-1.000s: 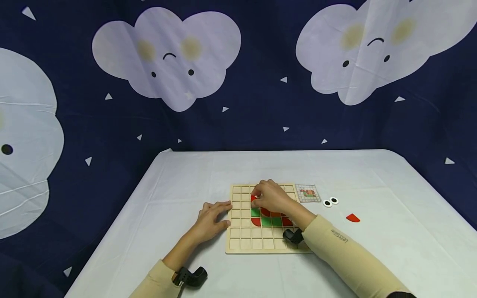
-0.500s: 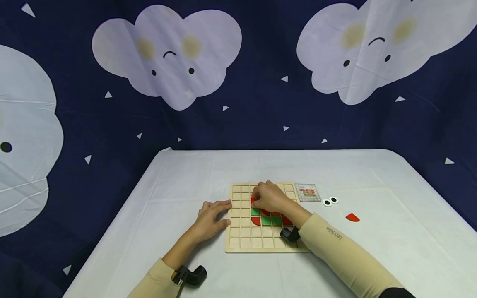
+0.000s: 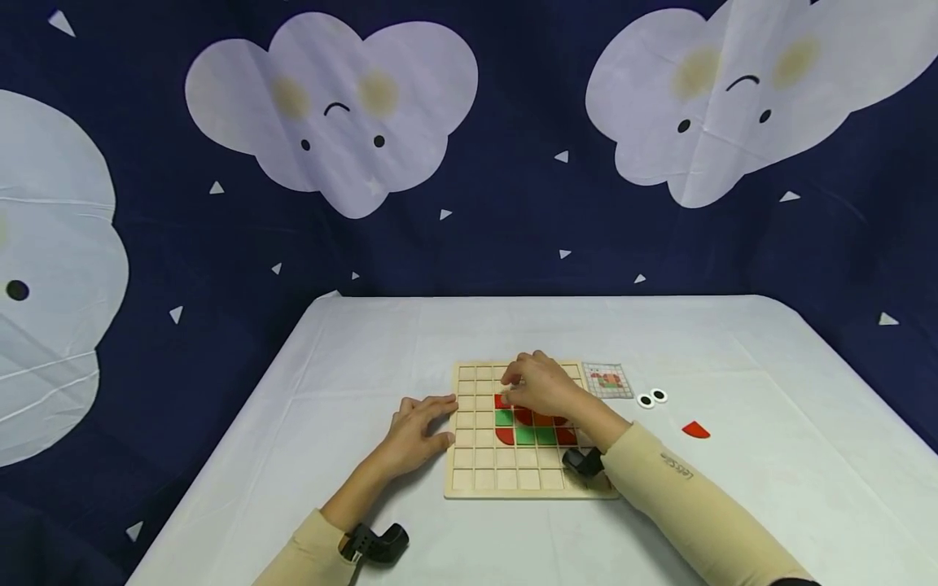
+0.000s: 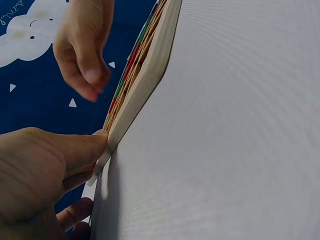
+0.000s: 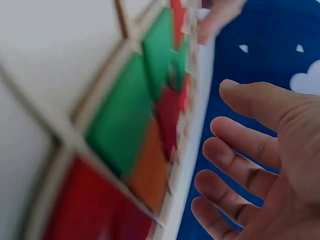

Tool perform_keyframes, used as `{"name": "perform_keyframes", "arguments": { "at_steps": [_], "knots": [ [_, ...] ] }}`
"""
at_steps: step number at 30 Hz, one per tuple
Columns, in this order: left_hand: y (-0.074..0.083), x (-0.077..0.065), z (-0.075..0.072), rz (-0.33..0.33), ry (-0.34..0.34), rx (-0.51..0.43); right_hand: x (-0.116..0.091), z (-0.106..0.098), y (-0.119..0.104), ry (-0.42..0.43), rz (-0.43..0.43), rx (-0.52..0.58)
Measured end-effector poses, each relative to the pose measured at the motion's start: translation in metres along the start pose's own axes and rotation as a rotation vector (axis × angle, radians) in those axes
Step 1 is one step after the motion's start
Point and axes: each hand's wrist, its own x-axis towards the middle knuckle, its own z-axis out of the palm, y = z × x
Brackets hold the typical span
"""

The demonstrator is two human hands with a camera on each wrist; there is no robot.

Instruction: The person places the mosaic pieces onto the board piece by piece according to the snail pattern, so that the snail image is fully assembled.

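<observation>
A wooden grid board [image 3: 484, 482] lies on the table, with red, green and orange pieces set in its middle cells. My right hand [image 3: 542, 387] hovers just over the board's upper part, fingers loosely spread and holding nothing in the right wrist view. Just below its fingertips, a red square piece [image 3: 501, 401] sits in a cell above a green square [image 3: 504, 418]. A red rounded piece [image 3: 505, 436] lies beneath that. My left hand [image 3: 414, 435] touches the board's left edge with thumb and fingertips. The right hand covers some upper cells.
A small picture card [image 3: 608, 380] lies by the board's upper right corner. Right of it are two round eye pieces [image 3: 652, 399] and a loose red wedge-shaped piece [image 3: 696, 430]. A dark cloud-print cloth [image 3: 498, 268] hangs behind the white table [image 3: 366, 342].
My right hand has let go of the red square and moved slightly up and right, leaving the piece in its cell. The left hand has stayed at the board's edge.
</observation>
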Motion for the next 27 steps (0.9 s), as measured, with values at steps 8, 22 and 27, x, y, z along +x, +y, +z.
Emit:
{"name": "perform_keyframes", "arguments": {
  "at_steps": [8, 22, 27],
  "knots": [
    [0.0, 0.0, 0.001, -0.006, 0.001, 0.009, -0.037, -0.034, 0.025, 0.127, 0.024, 0.016],
    [0.001, 0.001, 0.001, -0.014, 0.002, 0.021, -0.131, -0.061, 0.101, 0.23, 0.209, -0.054],
    [0.001, 0.001, 0.001, -0.019, 0.002, 0.013, -0.156, -0.063, 0.129, 0.258, 0.243, -0.085]
  ]
}}
